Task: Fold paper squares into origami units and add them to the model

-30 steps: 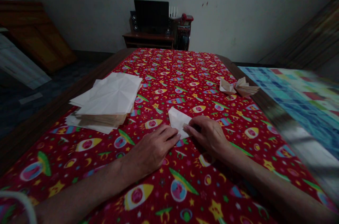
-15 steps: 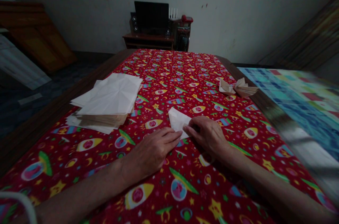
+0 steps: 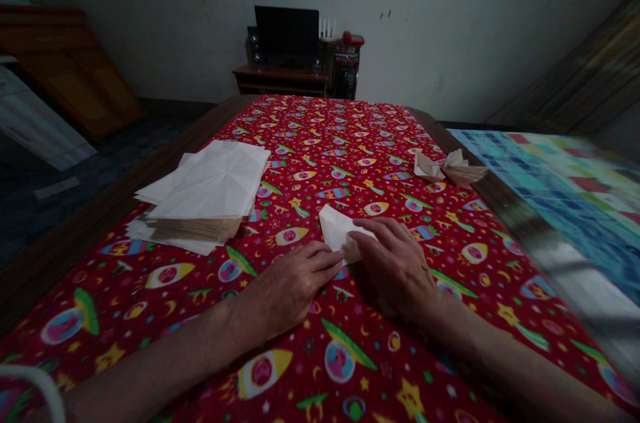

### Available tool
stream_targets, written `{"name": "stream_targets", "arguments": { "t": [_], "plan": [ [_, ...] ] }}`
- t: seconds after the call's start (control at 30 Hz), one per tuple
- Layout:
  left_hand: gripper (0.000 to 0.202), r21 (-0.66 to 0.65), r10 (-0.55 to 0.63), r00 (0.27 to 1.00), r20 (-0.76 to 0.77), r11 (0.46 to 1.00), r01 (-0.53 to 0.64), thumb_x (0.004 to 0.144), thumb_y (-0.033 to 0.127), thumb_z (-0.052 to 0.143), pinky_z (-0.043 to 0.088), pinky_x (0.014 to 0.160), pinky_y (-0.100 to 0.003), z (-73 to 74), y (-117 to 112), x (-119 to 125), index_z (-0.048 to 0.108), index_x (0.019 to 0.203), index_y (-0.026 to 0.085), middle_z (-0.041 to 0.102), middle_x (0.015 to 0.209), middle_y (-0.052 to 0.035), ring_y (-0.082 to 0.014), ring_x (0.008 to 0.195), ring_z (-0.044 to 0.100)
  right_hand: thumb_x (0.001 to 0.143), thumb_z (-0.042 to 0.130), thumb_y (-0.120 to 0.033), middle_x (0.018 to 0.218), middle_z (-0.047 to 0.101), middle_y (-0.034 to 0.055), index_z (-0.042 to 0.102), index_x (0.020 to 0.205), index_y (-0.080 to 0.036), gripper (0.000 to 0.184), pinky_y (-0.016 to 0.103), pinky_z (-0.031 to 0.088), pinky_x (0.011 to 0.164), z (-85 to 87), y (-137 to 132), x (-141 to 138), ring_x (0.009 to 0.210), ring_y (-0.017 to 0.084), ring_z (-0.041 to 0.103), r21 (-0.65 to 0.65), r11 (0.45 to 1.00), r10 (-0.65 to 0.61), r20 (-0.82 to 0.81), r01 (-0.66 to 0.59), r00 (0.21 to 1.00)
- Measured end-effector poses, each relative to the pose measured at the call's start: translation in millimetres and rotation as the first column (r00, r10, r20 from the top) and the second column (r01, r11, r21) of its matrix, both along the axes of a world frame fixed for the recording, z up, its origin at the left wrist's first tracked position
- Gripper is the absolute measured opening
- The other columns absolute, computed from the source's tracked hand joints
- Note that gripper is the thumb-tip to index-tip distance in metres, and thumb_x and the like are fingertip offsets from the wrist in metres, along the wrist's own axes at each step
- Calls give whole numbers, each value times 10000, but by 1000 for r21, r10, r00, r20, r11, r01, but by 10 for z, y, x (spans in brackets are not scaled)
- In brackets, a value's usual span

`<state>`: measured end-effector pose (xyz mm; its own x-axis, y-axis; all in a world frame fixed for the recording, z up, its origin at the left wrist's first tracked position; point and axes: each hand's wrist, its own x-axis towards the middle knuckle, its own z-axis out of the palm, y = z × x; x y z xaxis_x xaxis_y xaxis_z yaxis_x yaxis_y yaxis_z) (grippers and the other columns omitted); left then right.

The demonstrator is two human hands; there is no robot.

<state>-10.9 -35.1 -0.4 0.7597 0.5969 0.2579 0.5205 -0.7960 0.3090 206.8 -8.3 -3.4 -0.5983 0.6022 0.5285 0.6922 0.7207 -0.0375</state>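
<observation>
A small piece of folded white paper (image 3: 333, 226) lies on the red patterned cloth in front of me, one pointed corner facing away. My left hand (image 3: 303, 280) rests on the cloth with fingers together, its fingertips pinning the paper's lower left edge. On the other side my right hand (image 3: 395, 256) grips the paper's right part between thumb and forefinger. Its fingers cover that end of the sheet. To the left sits a stack of creased paper sheets (image 3: 215, 183), white on top and brownish at the sides. Several folded paper pieces (image 3: 463, 170) stand at the far right.
The red cloth (image 3: 340, 136) covers most of a dark wooden table (image 3: 183, 136). Beyond it, a black monitor (image 3: 287, 35) and speakers stand on a low desk. A blue checked surface (image 3: 530, 176) adjoins the right side. A white curved object (image 3: 37, 376) shows at lower left.
My right hand has shifted slightly, its forefinger stretching out along the paper's upper edge and its thumb moving apart. My left hand keeps its place on the paper.
</observation>
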Motion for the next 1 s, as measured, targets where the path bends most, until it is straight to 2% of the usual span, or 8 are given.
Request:
{"name": "stream_targets", "arguments": {
  "t": [0.07, 0.13, 0.23, 0.33, 0.5, 0.83, 0.93, 1.0],
  "plan": [
    [376, -17, 14, 1000, -9, 1000, -14, 828, 1, 435, 430, 1021, -387, 0, -5, 2, 560, 1162, 118, 575, 1189, -90, -216, 1157, 442, 938, 410, -203, 1298, 560, 125, 544, 1235, -128, 335, 445, 401, 979, 12, -92, -30, 1212, 254, 463, -1, 989, 146, 70, -146, 987],
    [300, -31, 29, 999, -22, 999, -30, 834, 33, 464, 416, 1035, -388, -1, -12, 0, 586, 1095, 118, 580, 1149, -89, -222, 1158, 443, 955, 399, -275, 1398, 465, 130, 433, 1351, -106, 432, 470, 316, 1079, 21, -183, -56, 1321, 242, 362, -87, 973, 223, 138, -212, 965],
    [272, -53, 31, 999, -41, 998, -33, 834, 54, 492, 406, 1043, -373, 1, -17, -9, 586, 1082, 116, 577, 1144, -85, -220, 1162, 444, 953, 380, -442, 1486, 315, 149, 265, 1444, -69, 628, 475, 251, 1128, 19, -283, -35, 1390, 241, 236, -212, 956, 243, 195, -201, 950],
    [329, -51, 6, 1000, -31, 999, -7, 846, 41, 463, 413, 1038, -363, 11, -11, -17, 561, 1150, 120, 575, 1174, -87, -213, 1180, 440, 937, 376, -506, 1511, 239, 152, 197, 1467, -63, 713, 452, 239, 1138, 7, -330, 63, 1404, 240, 187, -263, 950, 228, 225, -166, 947],
    [475, -9, -13, 1000, 10, 1000, 13, 849, 5, 424, 422, 1041, -383, 32, -5, -19, 467, 1302, 139, 518, 1318, -92, -206, 1214, 430, 946, 379, -471, 1506, 251, 126, 230, 1468, -115, 648, 464, 253, 1129, 32, -344, 217, 1390, 238, 227, -273, 957, 180, 285, -100, 941],
    [486, -7, 17, 999, -29, 1000, -17, 850, -9, 426, 448, 1019, -386, 61, -25, -15, 456, 1317, 122, 521, 1326, -104, -208, 1198, 448, 954, 362, -317, 1317, 531, 167, 530, 1290, -88, 440, 513, 379, 1041, 51, -356, 340, 1256, 279, 466, -94, 996, 23, 265, 2, 964],
    [497, -3, 6, 1000, -23, 1000, -6, 843, -14, 424, 442, 1025, -389, 57, -23, -11, 451, 1321, 117, 516, 1328, -103, -212, 1196, 444, 953, 375, -313, 1309, 542, 166, 544, 1273, -83, 430, 527, 336, 1066, 61, -366, 260, 1261, 287, 458, -94, 995, -15, 245, 39, 969],
    [493, -5, -2, 1000, -19, 1000, 2, 842, -10, 424, 437, 1028, -394, 55, -20, -8, 458, 1316, 124, 521, 1319, -100, -216, 1199, 439, 950, 398, -340, 1383, 469, 152, 485, 1332, -100, 460, 525, 296, 1092, 79, -351, 182, 1311, 279, 393, -136, 991, 21, 246, 13, 969]
  ]
}}
